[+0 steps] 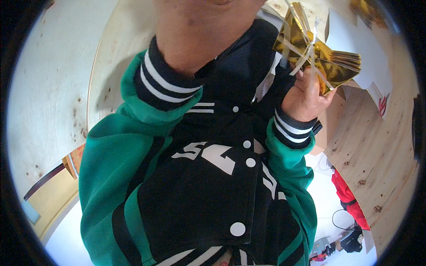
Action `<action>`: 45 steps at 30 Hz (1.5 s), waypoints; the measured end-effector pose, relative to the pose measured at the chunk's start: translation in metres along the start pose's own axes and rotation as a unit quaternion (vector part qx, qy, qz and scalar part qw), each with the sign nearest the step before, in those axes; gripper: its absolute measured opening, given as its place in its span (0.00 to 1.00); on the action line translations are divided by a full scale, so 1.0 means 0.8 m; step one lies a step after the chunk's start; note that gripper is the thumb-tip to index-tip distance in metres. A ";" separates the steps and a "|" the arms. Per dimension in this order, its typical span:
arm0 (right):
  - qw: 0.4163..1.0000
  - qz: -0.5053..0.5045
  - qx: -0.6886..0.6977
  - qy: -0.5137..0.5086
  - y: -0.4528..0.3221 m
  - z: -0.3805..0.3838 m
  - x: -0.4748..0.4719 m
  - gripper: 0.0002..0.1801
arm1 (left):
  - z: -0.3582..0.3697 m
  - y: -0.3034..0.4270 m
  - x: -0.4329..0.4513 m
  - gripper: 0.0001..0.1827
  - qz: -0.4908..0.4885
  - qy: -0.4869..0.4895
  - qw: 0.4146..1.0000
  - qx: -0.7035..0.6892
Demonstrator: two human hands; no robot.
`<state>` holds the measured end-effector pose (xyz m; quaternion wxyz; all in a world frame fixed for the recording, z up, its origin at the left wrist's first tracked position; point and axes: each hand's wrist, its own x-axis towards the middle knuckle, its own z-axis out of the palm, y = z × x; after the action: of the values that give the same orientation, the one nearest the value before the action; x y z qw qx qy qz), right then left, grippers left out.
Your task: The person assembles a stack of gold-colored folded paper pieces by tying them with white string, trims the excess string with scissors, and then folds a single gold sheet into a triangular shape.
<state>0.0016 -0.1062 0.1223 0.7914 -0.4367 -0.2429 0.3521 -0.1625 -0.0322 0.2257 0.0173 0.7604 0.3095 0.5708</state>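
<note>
My right hand [308,94] grips a shiny gold foil bundle [327,63] by its lower edge. The foil is pleated at both ends and pinched at the middle. Thin translucent ties [311,43] cross at the pinch, their loose ends hanging over my fingers. Large and close to the camera, my left hand [206,26] runs out of the top of the view. Its fingers are cut off there, so what it holds or touches is hidden. Both wrists come out of striped cuffs on a green and black jacket [199,186].
Plywood surfaces [56,86] lie to the left and right. At the upper right are a white sheet [362,53] and more gold foil [364,13]. A cardboard box [327,126] stands below my right hand. Red fabric [349,199] and a dark cable [336,219] appear lower right.
</note>
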 end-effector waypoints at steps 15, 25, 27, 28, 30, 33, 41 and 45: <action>0.998 0.052 0.021 0.036 -0.022 0.009 -0.001 0.18 | -0.016 0.035 -0.088 0.03 -0.240 -0.330 0.911 -0.063; 0.997 0.010 -0.058 0.047 -0.023 0.013 -0.006 0.16 | -0.017 0.067 -0.078 0.05 -0.300 -0.293 0.863 -0.282; 0.996 0.000 -0.052 0.066 -0.026 0.012 -0.004 0.17 | -0.019 0.059 -0.075 0.02 -0.361 -0.205 0.877 -0.240; 0.996 0.012 -0.042 0.073 -0.028 0.011 -0.003 0.18 | -0.016 0.047 -0.071 0.02 -0.371 -0.151 0.894 -0.199; 0.998 0.018 -0.037 0.051 -0.030 0.010 -0.005 0.18 | -0.008 0.030 -0.066 0.05 -0.350 -0.044 0.932 -0.077; 0.998 0.020 -0.038 0.040 -0.029 0.011 -0.008 0.18 | 0.007 0.022 -0.065 0.08 -0.228 0.034 0.968 0.102; 0.999 -0.008 -0.035 0.006 -0.023 0.014 -0.015 0.18 | 0.041 0.061 -0.075 0.10 -0.123 -0.087 0.987 0.060; 0.997 -0.028 -0.067 0.003 -0.021 0.013 -0.017 0.20 | 0.051 0.048 -0.074 0.09 -0.162 -0.088 0.983 -0.001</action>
<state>-0.0081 -0.1178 0.1410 0.7705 -0.4830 -0.2757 0.3114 -0.1184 -0.0788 0.1750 0.1375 0.7475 0.4249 0.4917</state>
